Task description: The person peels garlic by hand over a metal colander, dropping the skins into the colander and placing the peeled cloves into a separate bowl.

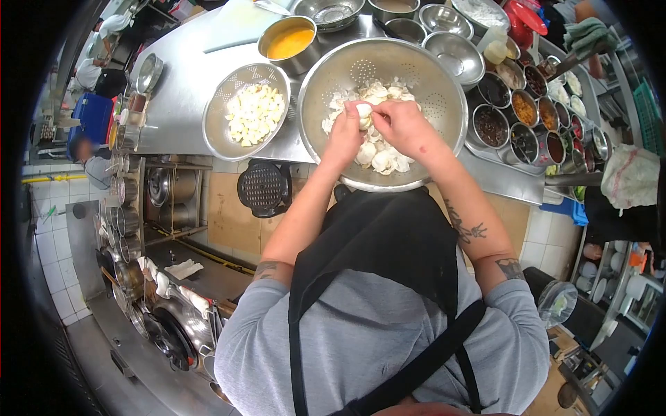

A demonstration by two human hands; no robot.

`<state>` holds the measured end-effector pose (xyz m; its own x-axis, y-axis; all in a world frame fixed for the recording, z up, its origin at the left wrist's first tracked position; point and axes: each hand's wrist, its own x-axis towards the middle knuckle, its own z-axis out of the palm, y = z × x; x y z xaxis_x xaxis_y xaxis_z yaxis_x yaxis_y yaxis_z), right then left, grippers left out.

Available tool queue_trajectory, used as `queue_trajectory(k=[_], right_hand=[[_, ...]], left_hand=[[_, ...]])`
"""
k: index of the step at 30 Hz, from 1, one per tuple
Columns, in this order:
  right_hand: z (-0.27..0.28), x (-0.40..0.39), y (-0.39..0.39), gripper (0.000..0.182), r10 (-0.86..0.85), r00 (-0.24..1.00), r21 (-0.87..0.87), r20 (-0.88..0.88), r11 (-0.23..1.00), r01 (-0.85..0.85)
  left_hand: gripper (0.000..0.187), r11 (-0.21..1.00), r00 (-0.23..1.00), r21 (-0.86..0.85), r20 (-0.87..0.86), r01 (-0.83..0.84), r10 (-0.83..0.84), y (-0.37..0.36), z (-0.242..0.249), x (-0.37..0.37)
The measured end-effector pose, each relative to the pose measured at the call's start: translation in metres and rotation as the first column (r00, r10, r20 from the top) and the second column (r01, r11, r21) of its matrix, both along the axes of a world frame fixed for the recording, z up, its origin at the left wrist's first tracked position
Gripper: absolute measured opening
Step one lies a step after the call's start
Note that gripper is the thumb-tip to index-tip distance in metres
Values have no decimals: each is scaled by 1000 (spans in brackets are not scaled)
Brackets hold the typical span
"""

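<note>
Both my hands meet over a large perforated metal colander [444, 132] at the table's edge. My left hand [345, 135] is closed around a garlic bulb [364, 114]. The fingertips of my right hand [399, 125] pinch the same bulb from the other side. Below them in the colander lie more garlic bulbs [383, 159] and loose papery skins. To the left stands a smaller colander [211, 125] with many peeled garlic cloves [257, 113] in it.
A pot of orange liquid [289, 43] stands behind the two colanders, near a pale cutting board [246, 24]. Metal bowls [454, 57] line the back. Several containers of sauces and spices [490, 126] crowd the right. A black stool [263, 187] is below the table edge.
</note>
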<state>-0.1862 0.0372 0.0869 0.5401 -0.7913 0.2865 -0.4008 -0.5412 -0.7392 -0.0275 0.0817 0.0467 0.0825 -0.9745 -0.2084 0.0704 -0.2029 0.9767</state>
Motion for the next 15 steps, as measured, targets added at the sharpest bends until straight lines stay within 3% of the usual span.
queue_trajectory(k=[3,6,8,9,11,15], right_hand=[[-9,5,3,15,-19,999,-126,-42,992,14],[-15,7,8,14,-98,993,-145,-70,986,87],[-18,7,8,15,-123,991,-137,-56,984,115],[-16,8,7,16,-129,991,-38,-18,991,128],[-12,7,7,17,-153,987,166,53,976,142],[-13,6,6,19,-203,974,322,98,933,162]], left_hand=[[58,922,881,-388,431,-15,195,-4,-6,-5],[56,935,844,-354,506,17,177,-1,7,-7],[58,934,852,-358,495,21,170,-2,5,-6],[59,933,855,-360,490,21,169,-4,4,-5],[62,974,928,-226,359,-18,101,-9,-11,2],[63,998,994,-45,99,-48,52,-10,-13,3]])
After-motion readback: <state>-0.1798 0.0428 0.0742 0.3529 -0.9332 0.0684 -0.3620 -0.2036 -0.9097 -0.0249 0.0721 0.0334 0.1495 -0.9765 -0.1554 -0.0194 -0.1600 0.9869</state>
